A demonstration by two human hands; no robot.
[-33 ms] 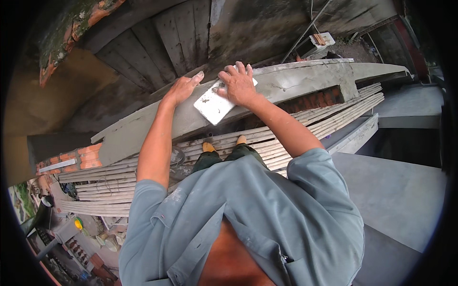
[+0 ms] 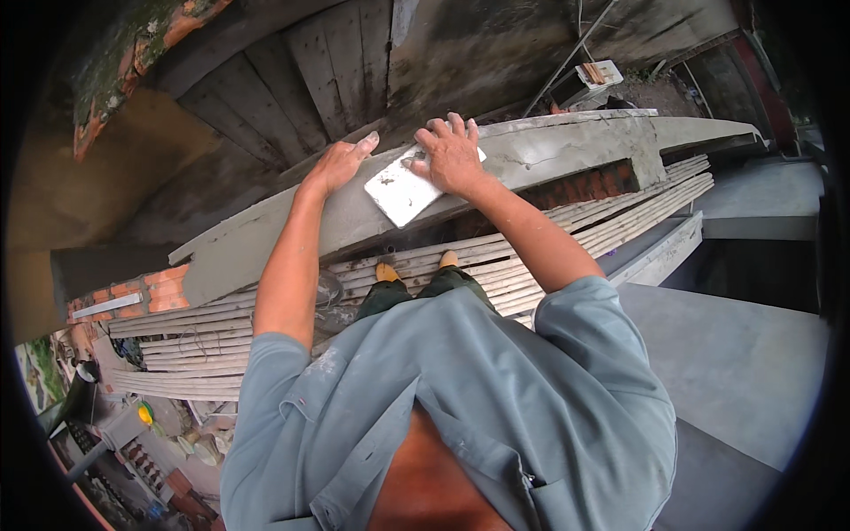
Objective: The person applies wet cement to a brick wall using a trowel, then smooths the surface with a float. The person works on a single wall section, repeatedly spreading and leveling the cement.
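Right hand point(image 2: 453, 157) pressing white float point(image 2: 403, 190) on wet cement ledge point(image 2: 567, 150); left hand point(image 2: 336, 166) flat, released

Flat pale trowel blade point(image 2: 403, 190): far corner hidden under the right hand point(image 2: 452, 159), handle not visible, so the grip cannot be judged. Grey ledge point(image 2: 549, 159): near face partly screened by both forearms, left end running out of sight behind brick point(image 2: 133, 292). Small items on the ground at the lower left edge point(image 2: 142, 416): too small and bent by the lens to identify
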